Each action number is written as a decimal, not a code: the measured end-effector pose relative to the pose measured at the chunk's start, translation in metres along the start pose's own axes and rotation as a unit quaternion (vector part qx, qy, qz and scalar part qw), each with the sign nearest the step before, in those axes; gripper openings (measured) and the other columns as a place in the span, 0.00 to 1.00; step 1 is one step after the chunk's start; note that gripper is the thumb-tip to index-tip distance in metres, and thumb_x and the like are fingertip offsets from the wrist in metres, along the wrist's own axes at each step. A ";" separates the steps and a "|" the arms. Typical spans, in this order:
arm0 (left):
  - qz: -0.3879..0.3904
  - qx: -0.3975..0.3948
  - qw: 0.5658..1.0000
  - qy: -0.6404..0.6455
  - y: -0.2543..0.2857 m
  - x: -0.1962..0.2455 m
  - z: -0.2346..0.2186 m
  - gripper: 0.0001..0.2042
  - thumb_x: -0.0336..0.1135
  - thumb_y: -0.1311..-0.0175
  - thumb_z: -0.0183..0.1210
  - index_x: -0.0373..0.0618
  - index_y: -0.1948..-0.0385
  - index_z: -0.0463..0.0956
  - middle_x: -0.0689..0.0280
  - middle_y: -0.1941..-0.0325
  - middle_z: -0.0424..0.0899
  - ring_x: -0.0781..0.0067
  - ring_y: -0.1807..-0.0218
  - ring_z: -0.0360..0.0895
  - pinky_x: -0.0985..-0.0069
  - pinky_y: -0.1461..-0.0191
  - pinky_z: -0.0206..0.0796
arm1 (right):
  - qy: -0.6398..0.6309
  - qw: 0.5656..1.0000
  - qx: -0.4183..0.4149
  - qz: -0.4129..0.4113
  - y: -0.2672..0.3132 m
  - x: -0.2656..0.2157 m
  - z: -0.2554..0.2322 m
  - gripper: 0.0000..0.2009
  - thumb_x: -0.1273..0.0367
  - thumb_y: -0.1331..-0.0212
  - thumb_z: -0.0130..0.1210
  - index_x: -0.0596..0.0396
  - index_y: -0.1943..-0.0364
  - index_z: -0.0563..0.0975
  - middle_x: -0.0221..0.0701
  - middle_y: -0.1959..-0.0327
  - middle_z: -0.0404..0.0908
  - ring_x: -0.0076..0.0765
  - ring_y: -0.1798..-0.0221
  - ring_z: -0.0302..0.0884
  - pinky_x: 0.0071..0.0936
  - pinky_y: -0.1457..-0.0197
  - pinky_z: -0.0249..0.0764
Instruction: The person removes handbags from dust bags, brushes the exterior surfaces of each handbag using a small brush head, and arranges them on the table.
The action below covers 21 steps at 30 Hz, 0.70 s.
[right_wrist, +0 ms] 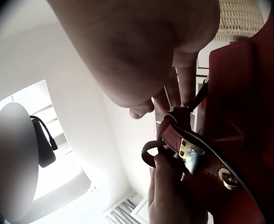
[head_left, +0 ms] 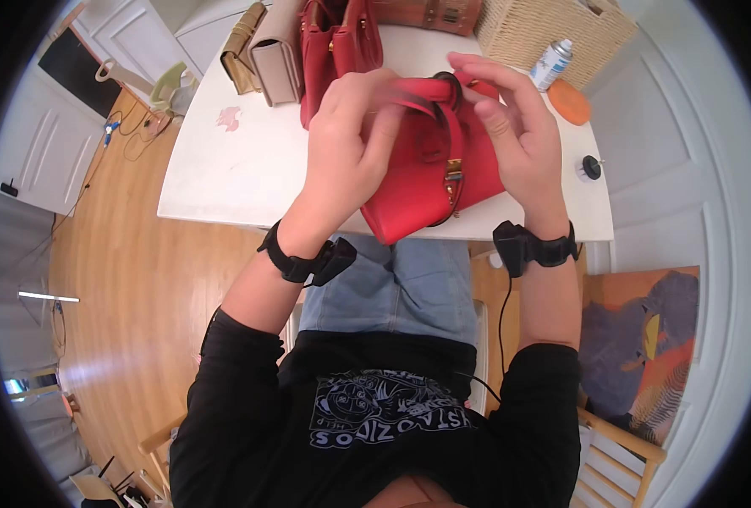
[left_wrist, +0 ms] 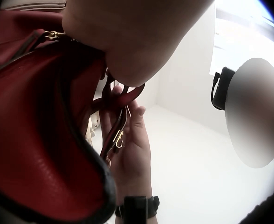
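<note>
A red leather handbag [head_left: 426,190] leans over the table's front edge, between both hands. My left hand [head_left: 350,127] holds the looped red strap [head_left: 426,91] at its top; in the right wrist view the left thumb [right_wrist: 162,170] lies against the strap's loop [right_wrist: 148,154]. My right hand [head_left: 523,140] is at the bag's right side, its fingers extended and thumb apart, near the strap's dark-edged end. In the left wrist view that right hand [left_wrist: 134,163] shows its palm behind the strap. Gold hardware [right_wrist: 187,149] with a padlock hangs on the bag's front.
A second red handbag [head_left: 337,46], a beige bag [head_left: 276,55] and a gold-toned bag [head_left: 242,51] stand at the back left. At the right are a woven basket [head_left: 553,38], a spray can [head_left: 551,66], an orange disc [head_left: 570,103] and a small black-topped jar [head_left: 589,168].
</note>
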State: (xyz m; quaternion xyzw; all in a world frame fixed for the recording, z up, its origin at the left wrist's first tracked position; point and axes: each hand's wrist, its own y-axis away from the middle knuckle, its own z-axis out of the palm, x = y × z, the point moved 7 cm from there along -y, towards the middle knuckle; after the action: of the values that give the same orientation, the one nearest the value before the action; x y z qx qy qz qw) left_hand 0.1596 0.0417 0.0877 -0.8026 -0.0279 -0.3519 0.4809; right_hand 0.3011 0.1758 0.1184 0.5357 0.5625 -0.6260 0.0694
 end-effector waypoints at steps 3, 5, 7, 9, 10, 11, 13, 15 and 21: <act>0.014 -0.006 0.999 -0.033 0.000 0.000 -0.002 0.13 0.26 0.21 0.54 0.37 0.39 0.78 0.57 0.48 0.87 0.64 0.47 0.85 0.72 0.40 0.74 | 0.161 0.981 0.106 0.026 0.025 0.011 -0.023 0.13 0.77 0.30 0.60 0.59 0.43 0.79 0.38 0.49 0.85 0.35 0.46 0.86 0.30 0.45 0.83; 0.028 -0.004 0.999 -0.026 0.000 -0.002 -0.003 0.14 0.26 0.20 0.53 0.37 0.38 0.78 0.57 0.47 0.87 0.64 0.46 0.85 0.72 0.39 0.74 | 0.220 0.971 0.081 0.048 0.039 0.015 -0.015 0.16 0.78 0.33 0.61 0.58 0.42 0.78 0.39 0.49 0.83 0.38 0.48 0.86 0.32 0.45 0.83; 0.041 -0.012 0.999 -0.021 0.001 0.000 -0.002 0.17 0.26 0.19 0.51 0.39 0.34 0.77 0.56 0.43 0.87 0.64 0.41 0.85 0.71 0.34 0.72 | 0.279 0.953 0.048 0.108 0.050 0.021 0.000 0.24 0.80 0.41 0.63 0.55 0.39 0.77 0.41 0.47 0.76 0.49 0.50 0.84 0.39 0.46 0.83; 0.018 -0.002 1.000 0.004 0.002 0.005 0.000 0.17 0.26 0.19 0.51 0.39 0.33 0.77 0.56 0.41 0.87 0.64 0.39 0.84 0.71 0.32 0.71 | 0.286 0.951 0.053 0.107 0.054 0.023 0.005 0.25 0.80 0.42 0.63 0.54 0.38 0.76 0.40 0.45 0.75 0.50 0.48 0.83 0.40 0.45 0.82; -0.006 0.014 1.000 0.025 0.002 0.004 -0.001 0.18 0.25 0.19 0.50 0.39 0.33 0.76 0.55 0.39 0.87 0.64 0.37 0.84 0.70 0.31 0.71 | 0.292 0.950 0.052 0.100 0.054 0.021 0.007 0.25 0.81 0.42 0.62 0.54 0.38 0.76 0.40 0.43 0.74 0.51 0.47 0.82 0.42 0.44 0.82; 0.004 0.007 0.999 0.031 0.004 0.000 -0.001 0.19 0.24 0.19 0.48 0.40 0.30 0.75 0.54 0.36 0.87 0.64 0.33 0.83 0.69 0.28 0.69 | 0.264 0.958 0.038 0.108 0.055 0.018 0.010 0.26 0.81 0.43 0.62 0.54 0.38 0.76 0.39 0.43 0.73 0.52 0.44 0.80 0.43 0.43 0.81; 0.036 0.014 0.999 0.023 0.004 -0.003 -0.002 0.19 0.21 0.23 0.50 0.39 0.33 0.77 0.53 0.37 0.87 0.60 0.35 0.84 0.69 0.30 0.71 | 0.272 0.958 0.032 0.089 0.052 0.016 0.010 0.26 0.81 0.44 0.63 0.53 0.38 0.76 0.39 0.44 0.73 0.53 0.43 0.80 0.43 0.42 0.81; 0.067 0.022 0.997 0.016 0.008 -0.005 -0.001 0.20 0.18 0.27 0.52 0.38 0.36 0.78 0.52 0.38 0.86 0.57 0.38 0.85 0.68 0.32 0.73 | 0.280 0.957 0.024 0.071 0.049 0.018 0.009 0.27 0.81 0.44 0.63 0.52 0.38 0.77 0.39 0.44 0.73 0.53 0.43 0.80 0.43 0.41 0.81; 0.088 0.018 0.995 0.032 0.021 0.000 -0.008 0.09 0.20 0.28 0.56 0.41 0.51 0.79 0.45 0.26 0.73 0.52 0.26 0.73 0.60 0.25 0.67 | 0.263 0.962 0.014 0.077 0.047 0.031 0.001 0.27 0.81 0.47 0.66 0.51 0.41 0.77 0.38 0.44 0.73 0.53 0.43 0.80 0.43 0.41 0.81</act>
State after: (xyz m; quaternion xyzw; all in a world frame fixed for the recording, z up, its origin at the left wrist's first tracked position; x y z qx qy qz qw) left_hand 0.1635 0.0239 0.0746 -0.7815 0.0522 -0.3331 0.5250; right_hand 0.3201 0.1745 0.0657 0.7242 0.5089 -0.4635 -0.0406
